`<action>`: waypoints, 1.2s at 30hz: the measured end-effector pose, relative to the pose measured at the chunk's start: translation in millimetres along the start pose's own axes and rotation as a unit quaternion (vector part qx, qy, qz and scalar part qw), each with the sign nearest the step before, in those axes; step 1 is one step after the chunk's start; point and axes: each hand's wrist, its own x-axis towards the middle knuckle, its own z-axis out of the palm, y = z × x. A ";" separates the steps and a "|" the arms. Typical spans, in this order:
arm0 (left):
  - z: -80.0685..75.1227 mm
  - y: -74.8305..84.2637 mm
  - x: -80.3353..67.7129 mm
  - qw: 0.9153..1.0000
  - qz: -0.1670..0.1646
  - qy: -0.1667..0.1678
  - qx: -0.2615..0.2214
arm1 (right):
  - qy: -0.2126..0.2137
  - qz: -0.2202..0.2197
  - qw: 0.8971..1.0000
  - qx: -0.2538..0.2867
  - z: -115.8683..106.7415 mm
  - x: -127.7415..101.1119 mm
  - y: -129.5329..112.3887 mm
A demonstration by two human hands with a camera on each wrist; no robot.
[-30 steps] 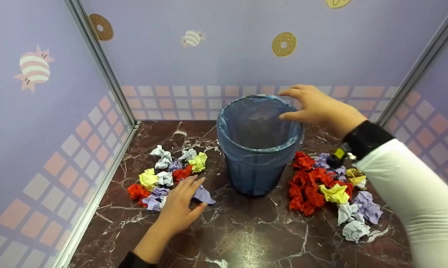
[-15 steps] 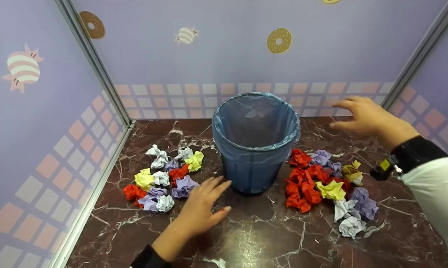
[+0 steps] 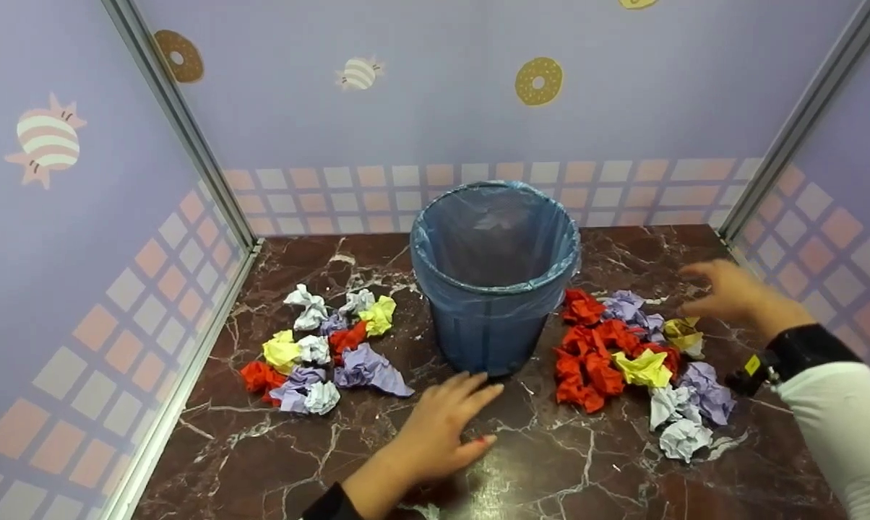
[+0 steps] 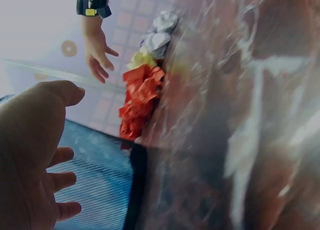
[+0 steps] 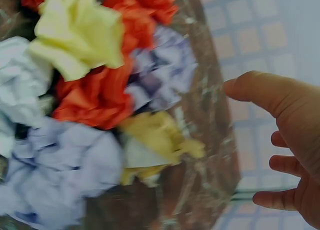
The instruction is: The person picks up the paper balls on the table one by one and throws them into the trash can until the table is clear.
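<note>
My left hand (image 3: 442, 430), fingers spread and nothing in them, hovers over the dark marble surface just in front of the bin. A blue bin (image 3: 489, 328) with a translucent liner over its rim stands in the middle, and its inside looks dark. Left of it lies a group of crumpled paper balls, a loose purple paper (image 3: 370, 372) being nearest to the left hand. My right hand (image 3: 731, 292), also empty with fingers parted, is beside the right group. Closest to it is a dark yellow crumpled paper (image 3: 684, 336), also seen in the right wrist view (image 5: 155, 142).
The right group holds red paper balls (image 3: 597, 368), a bright yellow paper (image 3: 644, 368), and white and purple ones. Purple patterned walls (image 3: 435, 115) enclose the surface at the back and both sides. A white scrap (image 3: 424, 511) lies near the front edge.
My left hand has moved right, away from the left paper group to the front of the bin. The right hand has gone from above the bin's rim out to the right and lower.
</note>
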 end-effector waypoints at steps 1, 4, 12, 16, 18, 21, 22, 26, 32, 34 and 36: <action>2.7 1.4 -0.4 1.000 0.002 -0.001 0.000 | -0.005 0.003 1.000 0.000 6.5 -0.4 3.5; 9.5 4.1 -1.5 1.000 0.006 0.001 -0.004 | -0.015 0.000 1.000 0.006 25.2 -1.7 11.6; 16.1 8.6 -2.5 1.000 0.008 0.006 -0.023 | -0.052 0.032 0.997 0.047 60.4 -6.5 24.5; 17.0 7.5 -3.3 1.000 0.005 0.009 -0.023 | -0.047 0.022 0.998 0.033 67.7 -3.7 25.4; 16.9 6.5 -3.7 1.000 0.005 0.011 -0.022 | -0.046 0.011 0.999 0.024 69.9 -1.4 26.4; 16.7 5.2 -4.1 1.000 0.004 0.012 -0.022 | -0.047 0.009 0.999 0.022 71.7 1.5 27.8; 16.6 4.8 -4.3 1.000 0.004 0.013 -0.022 | -0.047 0.008 0.999 0.021 72.3 1.9 28.7; 16.7 3.4 -4.8 1.000 -0.001 0.015 -0.022 | -0.042 0.011 0.999 0.026 73.8 2.0 29.4; 17.8 2.9 -5.3 1.000 0.003 0.020 -0.019 | -0.039 0.009 0.999 0.020 76.7 1.7 29.3; 18.1 3.0 -5.7 1.000 0.003 0.019 -0.019 | -0.041 0.010 0.999 0.021 78.0 1.6 30.4; 18.4 2.8 -6.0 1.000 0.004 0.020 -0.020 | -0.037 0.008 0.999 0.017 79.3 1.5 31.0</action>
